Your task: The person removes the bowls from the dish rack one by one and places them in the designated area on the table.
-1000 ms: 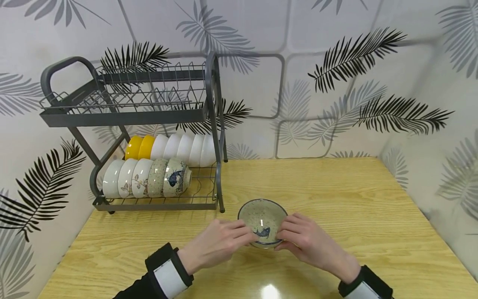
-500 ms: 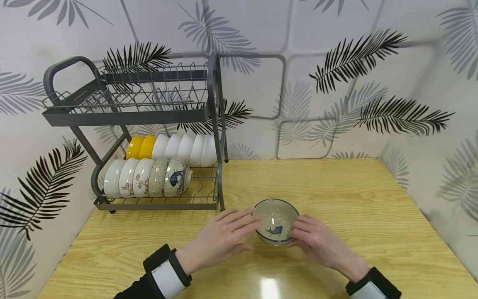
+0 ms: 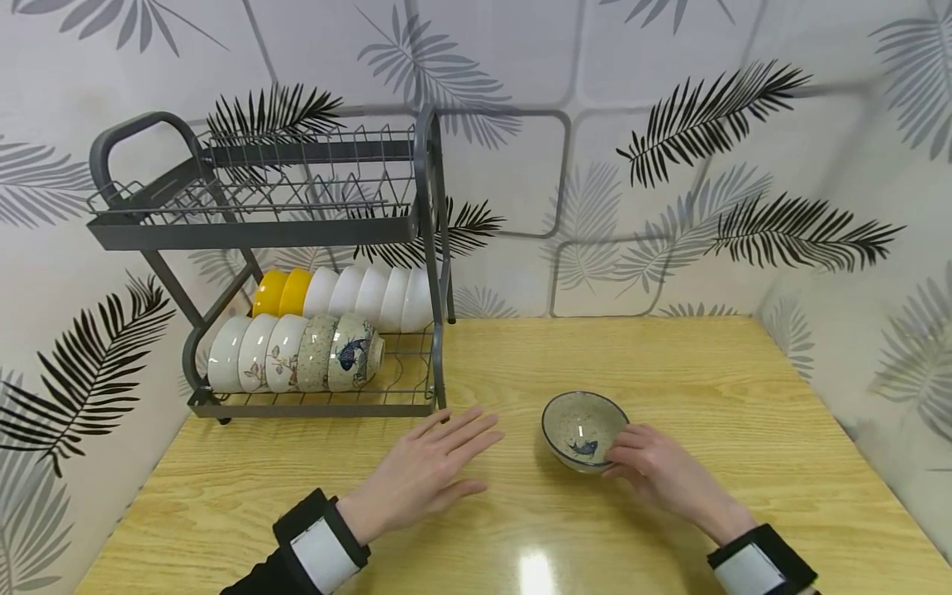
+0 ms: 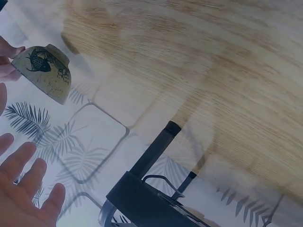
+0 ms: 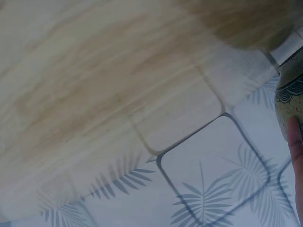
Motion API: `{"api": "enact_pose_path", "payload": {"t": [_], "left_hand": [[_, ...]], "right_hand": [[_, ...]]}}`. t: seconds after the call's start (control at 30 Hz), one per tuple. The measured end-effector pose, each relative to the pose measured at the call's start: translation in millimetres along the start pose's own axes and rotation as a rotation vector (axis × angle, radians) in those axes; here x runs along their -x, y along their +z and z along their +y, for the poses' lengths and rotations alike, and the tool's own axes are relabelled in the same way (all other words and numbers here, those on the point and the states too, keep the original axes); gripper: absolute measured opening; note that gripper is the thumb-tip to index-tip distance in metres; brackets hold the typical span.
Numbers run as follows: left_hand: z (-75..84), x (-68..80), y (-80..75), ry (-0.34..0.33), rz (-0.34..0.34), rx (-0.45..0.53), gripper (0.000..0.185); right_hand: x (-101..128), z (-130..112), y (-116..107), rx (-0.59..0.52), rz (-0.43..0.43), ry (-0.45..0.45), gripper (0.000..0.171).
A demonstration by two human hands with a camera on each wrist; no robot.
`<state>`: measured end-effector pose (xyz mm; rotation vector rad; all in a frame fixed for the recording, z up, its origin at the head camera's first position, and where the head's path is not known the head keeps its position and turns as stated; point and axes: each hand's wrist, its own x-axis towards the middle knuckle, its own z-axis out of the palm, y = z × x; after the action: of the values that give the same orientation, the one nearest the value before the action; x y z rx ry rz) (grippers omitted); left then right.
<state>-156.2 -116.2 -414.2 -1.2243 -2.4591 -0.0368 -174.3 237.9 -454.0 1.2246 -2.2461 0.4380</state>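
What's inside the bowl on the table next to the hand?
The speckled bowl holds no food, only a blue fish painted on its inner wall. The right hand covers a bit of the near rim, and what lies beneath the bowl on the wooden table is hidden.

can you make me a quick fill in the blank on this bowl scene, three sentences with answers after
1. The speckled bowl on the table has a blue ____ painted inside it.
2. The ____ hand touches the speckled bowl, while the other hand lies flat with straight fingers.
3. In the dish rack, two ____ bowls stand beside white ones.

Missing words: fish; right; yellow
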Motion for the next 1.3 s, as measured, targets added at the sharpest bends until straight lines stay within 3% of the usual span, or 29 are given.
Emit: {"api": "enact_pose_path", "payload": {"t": [0.27, 0.53, 0.87, 1.1, 1.3], "left_hand": [[-2.3, 4.6, 3.1, -0.019, -0.016, 0.011, 0.062], [-4.0, 8.1, 5.0, -0.056, -0.028, 0.057, 0.06], [-8.4, 11.7, 3.7, -0.169, -0.028, 0.133, 0.059], [-12.8, 15.6, 4.8, -0.247, -0.004, 0.144, 0.057], [-14.9, 18.1, 8.2, -0.312, 0.02, 0.151, 0.057]], "right_hand": [[-3, 10, 2, -0.003, -0.129, 0.141, 0.013], [-19, 21, 3, -0.095, -0.297, 0.303, 0.01], [-23, 40, 6, -0.103, -0.275, 0.298, 0.008], [-27, 49, 9, -0.115, -0.273, 0.255, 0.009], [-33, 56, 12, -0.103, -0.297, 0.274, 0.008]]}}
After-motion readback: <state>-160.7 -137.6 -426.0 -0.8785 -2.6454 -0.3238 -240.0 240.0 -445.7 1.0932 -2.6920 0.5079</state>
